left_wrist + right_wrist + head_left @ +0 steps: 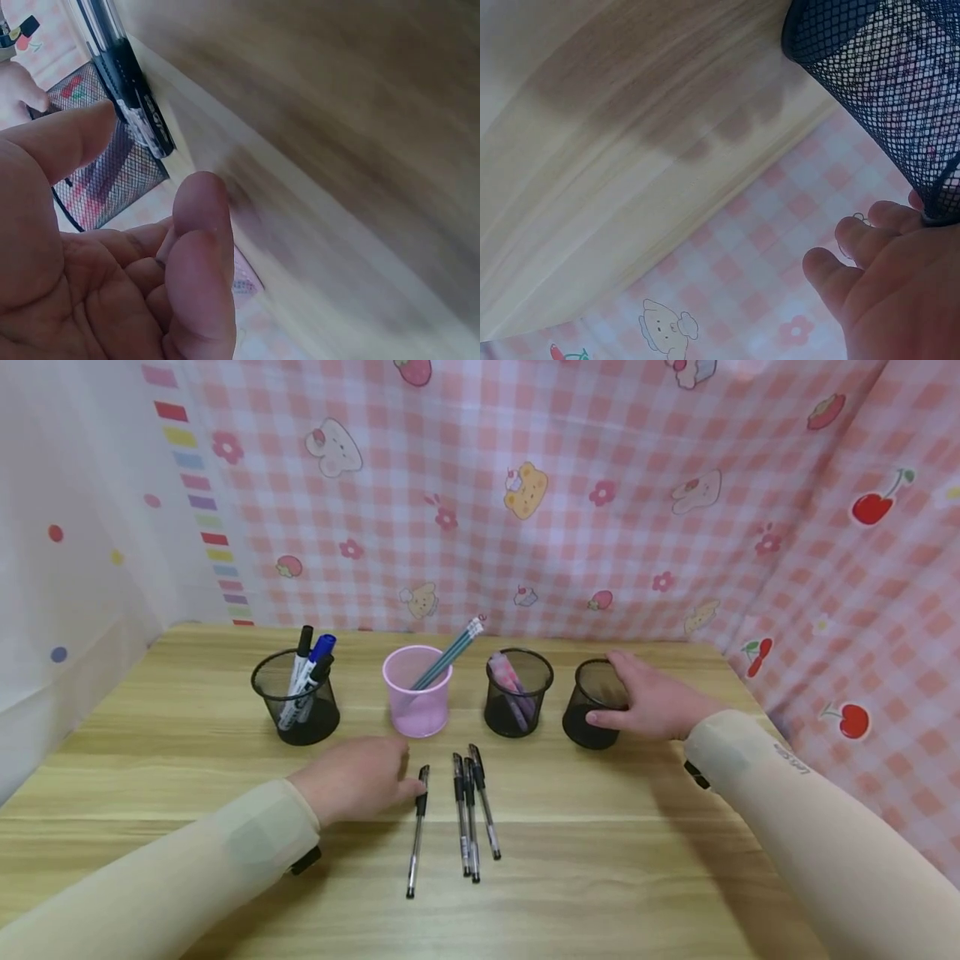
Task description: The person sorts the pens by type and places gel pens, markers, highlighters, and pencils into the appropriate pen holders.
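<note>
My left hand [360, 779] is over the table beside a black-capped gel pen [417, 831]. In the left wrist view its thumb and bent fingers stand apart with a gap between them, and the pen [131, 90] lies past the thumb tip. Three more black gel pens [471, 818] lie close together to the right. At the right, my right hand [660, 697] grips a black mesh pen cup [588, 727] by its side, thumb at the front and fingers at the far rim. The right wrist view shows the cup's mesh wall [885, 90] against that hand.
A black mesh cup [311, 722] at the left holds several markers. Next to it, a pink cup [420, 714] has pencils in it. Another black mesh cup [517, 718] contains pinkish-purple pens or highlighters. A checked curtain [480, 543] hangs behind the wooden table [585, 877].
</note>
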Tool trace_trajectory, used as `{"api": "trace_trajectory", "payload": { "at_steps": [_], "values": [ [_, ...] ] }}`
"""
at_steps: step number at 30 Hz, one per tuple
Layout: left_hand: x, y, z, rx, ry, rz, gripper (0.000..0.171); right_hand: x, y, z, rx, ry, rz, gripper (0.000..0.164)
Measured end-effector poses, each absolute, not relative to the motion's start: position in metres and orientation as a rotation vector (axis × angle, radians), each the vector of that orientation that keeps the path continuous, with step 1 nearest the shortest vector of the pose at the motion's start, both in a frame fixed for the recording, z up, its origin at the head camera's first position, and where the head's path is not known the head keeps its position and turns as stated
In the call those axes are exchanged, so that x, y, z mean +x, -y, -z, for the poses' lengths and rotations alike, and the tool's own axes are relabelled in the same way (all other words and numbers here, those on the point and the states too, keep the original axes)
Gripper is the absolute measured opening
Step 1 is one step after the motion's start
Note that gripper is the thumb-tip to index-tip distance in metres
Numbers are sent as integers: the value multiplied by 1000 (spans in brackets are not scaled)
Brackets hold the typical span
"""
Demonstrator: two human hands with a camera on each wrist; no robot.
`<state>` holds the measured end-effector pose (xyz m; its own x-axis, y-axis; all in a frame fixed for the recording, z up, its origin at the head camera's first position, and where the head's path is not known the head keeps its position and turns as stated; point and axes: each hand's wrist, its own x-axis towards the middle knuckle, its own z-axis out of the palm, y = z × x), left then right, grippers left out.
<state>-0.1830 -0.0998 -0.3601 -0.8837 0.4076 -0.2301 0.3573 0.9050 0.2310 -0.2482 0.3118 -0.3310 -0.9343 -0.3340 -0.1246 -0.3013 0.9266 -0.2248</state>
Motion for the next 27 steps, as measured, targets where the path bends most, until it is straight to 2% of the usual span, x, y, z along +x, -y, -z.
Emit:
{"api": "trace_trajectory", "payload": {
  "at_steps": [16, 27],
  "values": [
    [-178, 85, 359, 602, -2774, -229, 40, -248, -308, 333, -450, -2960, 290, 108],
    [-174, 79, 360, 585, -2752, -279, 32, -248, -309, 335, -437, -2958, 314, 112]
  ]
}}
